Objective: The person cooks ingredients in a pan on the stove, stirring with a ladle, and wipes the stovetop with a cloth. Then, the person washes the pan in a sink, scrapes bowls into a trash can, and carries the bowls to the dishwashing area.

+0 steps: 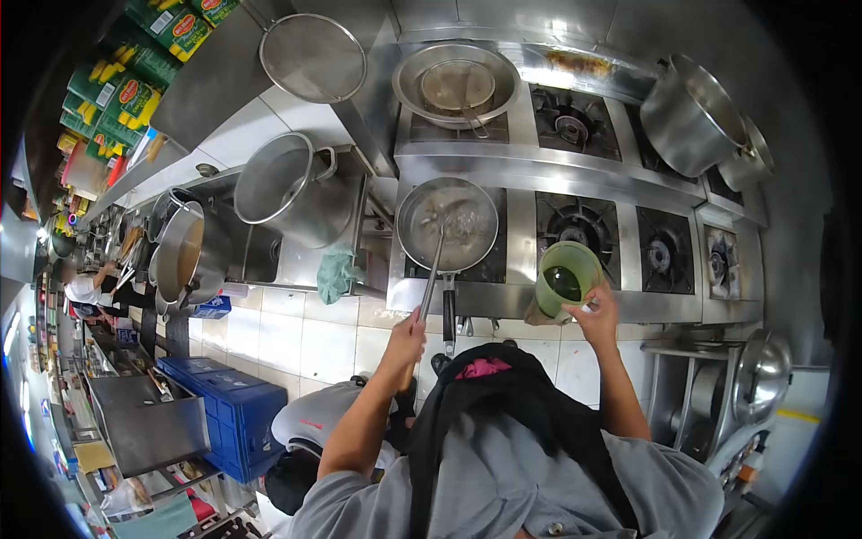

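Observation:
My left hand [409, 343] is closed around the handle of a long-handled metal ladle [435, 274]. Its head reaches into a frying pan [406, 244] on a front burner and is partly sunk in bubbling pale liquid [462, 220], so its exact shape is unclear. The pan's black handle points towards me. My right hand [597, 316] grips a green plastic jug [585, 258] by its near side. The jug is tilted over the stove's front edge, right of the pan, and dark liquid shows inside it.
Behind the pan, a wide metal bowl [409, 85] holds a strainer. Large pots stand at the back right [687, 126] and on the left counter [301, 202]. A green cloth [337, 272] hangs off that counter. Another person [328, 418] is close on my left, near blue crates [238, 418].

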`<state>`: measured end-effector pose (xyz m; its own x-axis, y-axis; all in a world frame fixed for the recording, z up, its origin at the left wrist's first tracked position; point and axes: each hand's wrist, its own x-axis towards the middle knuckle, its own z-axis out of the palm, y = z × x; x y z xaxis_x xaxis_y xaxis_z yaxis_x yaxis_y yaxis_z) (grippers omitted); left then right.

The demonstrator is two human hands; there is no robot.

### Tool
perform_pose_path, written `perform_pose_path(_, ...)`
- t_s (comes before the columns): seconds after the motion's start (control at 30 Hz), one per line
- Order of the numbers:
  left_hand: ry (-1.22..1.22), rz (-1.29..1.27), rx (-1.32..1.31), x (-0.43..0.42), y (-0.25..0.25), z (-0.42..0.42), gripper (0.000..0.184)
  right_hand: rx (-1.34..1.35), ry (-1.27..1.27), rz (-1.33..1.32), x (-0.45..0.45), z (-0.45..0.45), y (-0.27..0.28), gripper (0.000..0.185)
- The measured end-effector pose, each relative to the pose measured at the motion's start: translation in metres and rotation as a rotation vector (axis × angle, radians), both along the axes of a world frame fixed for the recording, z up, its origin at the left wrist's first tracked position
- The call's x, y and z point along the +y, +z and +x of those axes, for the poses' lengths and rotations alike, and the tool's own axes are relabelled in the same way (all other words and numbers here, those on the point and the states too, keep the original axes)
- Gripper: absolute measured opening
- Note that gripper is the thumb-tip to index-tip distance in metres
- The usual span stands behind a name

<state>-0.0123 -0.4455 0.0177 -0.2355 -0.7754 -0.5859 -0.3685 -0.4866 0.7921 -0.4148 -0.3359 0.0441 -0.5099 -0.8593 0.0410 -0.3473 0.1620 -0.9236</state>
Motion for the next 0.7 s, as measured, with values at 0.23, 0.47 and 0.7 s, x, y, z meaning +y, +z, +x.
perform_pose_path(0.23,0.031,-0.032,-0.008,-0.013,-0.006,0.049,0.049,0.029,0.034,-0.023,-0.013,0.002,0.011,0.04)
perform_pose_path(0.47,0.105,0.154,0.201,0.012,-0.016,0.0,0.05,0.218,0.103,-0.181,-0.052,0.017,0.033,0.041)
perform_pose_path(0.7,0.073,0.056,0.06,-0.02,-0.063,0.025,0.033,0.573,0.165,-0.236,-0.09,0.003,0.007,0.044)
